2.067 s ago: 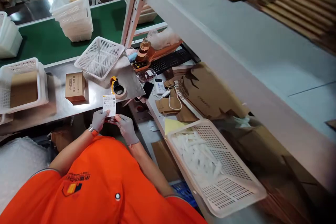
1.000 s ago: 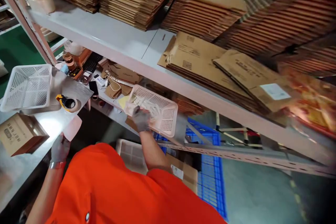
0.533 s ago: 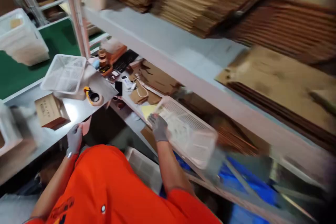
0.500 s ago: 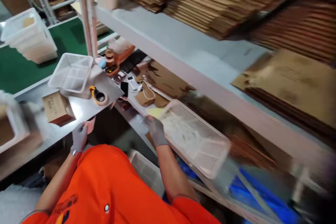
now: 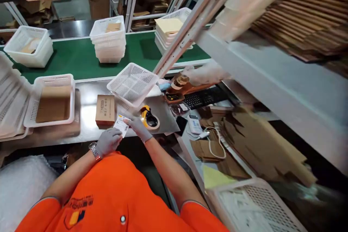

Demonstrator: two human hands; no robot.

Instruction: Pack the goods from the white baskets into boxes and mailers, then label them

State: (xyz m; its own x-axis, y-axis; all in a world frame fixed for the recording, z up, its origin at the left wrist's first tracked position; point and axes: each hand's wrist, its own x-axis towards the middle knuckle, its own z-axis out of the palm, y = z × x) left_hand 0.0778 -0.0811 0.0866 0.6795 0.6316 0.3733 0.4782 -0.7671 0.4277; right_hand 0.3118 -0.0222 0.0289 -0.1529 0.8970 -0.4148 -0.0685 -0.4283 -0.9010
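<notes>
In front of my chest, both hands in thin grey gloves are closed on one small white printed label (image 5: 121,126) with a yellow-orange strip at its top. My left hand (image 5: 109,141), with a metal watch at the wrist, grips its lower edge. At its upper right corner, my right hand (image 5: 138,127) pinches it. Just beyond the label stands a closed brown carton (image 5: 105,110) with dark print. A yellow and black tape dispenser (image 5: 149,117) lies on the steel bench beside my right hand. Behind them a white perforated basket (image 5: 132,84) rests tilted.
Another white basket (image 5: 72,98) holding brown cardboard stands left. Stacked baskets (image 5: 110,49) sit on the green conveyor (image 5: 138,49). To the right are a keyboard (image 5: 199,98), a white cable (image 5: 217,141), a shelf post (image 5: 187,32) and a basket (image 5: 261,188) of whitish items.
The view has swung left toward the bench. My right hand has come from beside the right-hand basket to meet my left hand, and both now hold the label above the bench edge.
</notes>
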